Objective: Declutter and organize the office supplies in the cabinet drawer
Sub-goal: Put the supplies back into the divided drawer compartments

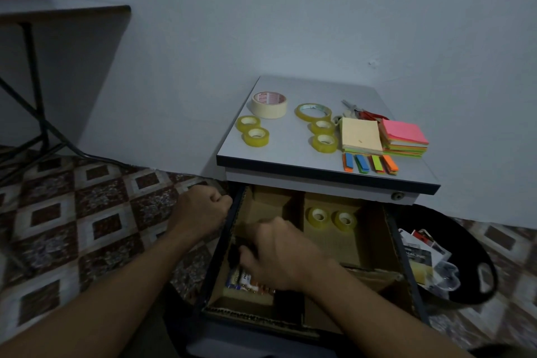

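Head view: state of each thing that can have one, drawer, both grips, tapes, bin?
dark metal cabinet drawer: pulled open, cardboard dividers inside
left-hand grip: curled at the drawer's left rim; hold unclear
right-hand grip: inside the drawer, fingers curled on a dark object, blurred
two small clear tape rolls: on edge, rear right compartment
cream masking tape roll: lying flat
black round bin: holding packaging scraps

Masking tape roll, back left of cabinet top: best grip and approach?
Come straight down. The masking tape roll lies flat on the cabinet top, core open upward, so pinch one wall: a finger inside the core, thumb on the outer face. Probably its far side; small clear rolls sit close in front.
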The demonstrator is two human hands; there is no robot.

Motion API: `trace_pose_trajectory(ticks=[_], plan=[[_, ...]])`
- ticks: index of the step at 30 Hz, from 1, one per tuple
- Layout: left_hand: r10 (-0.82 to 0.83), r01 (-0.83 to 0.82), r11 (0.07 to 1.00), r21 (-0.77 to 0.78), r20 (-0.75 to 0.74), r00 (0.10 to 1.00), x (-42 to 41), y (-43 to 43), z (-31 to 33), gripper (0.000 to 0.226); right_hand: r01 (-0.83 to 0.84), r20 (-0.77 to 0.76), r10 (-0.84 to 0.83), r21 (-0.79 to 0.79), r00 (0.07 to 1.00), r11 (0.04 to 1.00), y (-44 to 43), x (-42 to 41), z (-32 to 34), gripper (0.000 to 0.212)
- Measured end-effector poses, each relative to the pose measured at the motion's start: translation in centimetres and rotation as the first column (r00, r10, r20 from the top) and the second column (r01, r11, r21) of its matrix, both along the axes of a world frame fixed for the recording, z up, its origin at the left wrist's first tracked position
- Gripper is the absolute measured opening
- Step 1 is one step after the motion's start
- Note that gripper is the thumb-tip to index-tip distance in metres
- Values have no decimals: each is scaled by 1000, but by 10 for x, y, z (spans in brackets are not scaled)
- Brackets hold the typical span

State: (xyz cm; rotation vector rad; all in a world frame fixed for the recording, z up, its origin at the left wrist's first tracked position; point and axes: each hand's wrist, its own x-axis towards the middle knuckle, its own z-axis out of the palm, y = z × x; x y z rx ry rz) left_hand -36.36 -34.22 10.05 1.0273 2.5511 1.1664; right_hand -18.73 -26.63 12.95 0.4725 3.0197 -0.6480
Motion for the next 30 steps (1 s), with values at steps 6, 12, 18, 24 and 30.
trace_pose_trajectory(ticks=[6, 12, 18, 24, 30], plan=[[-46, 69, 984, 162, -143, 989, 12, 8, 24, 35, 102, -146, -92, 60, 985, 993, 30, 7, 40, 17], [-53, 137, 949, 284, -284, 957, 24, 29, 58, 20, 221, -248, -170, 194, 954, 956, 69, 6, 71, 16], [-22, 32, 999, 28, -305, 952, 17, 64, 75, 42, 442, -353, -323, 340, 878, 830, 119, 1, 83, 22], [104, -137, 986, -100, -286, 953, 5, 90, 88, 78, 548, -269, -477, 419, 837, 724, 142, -2, 83, 45], [123, -168, 979, -118, -316, 941, -5, 102, 88, 70, 535, -239, -479, 420, 845, 733, 154, -9, 79, 52]])
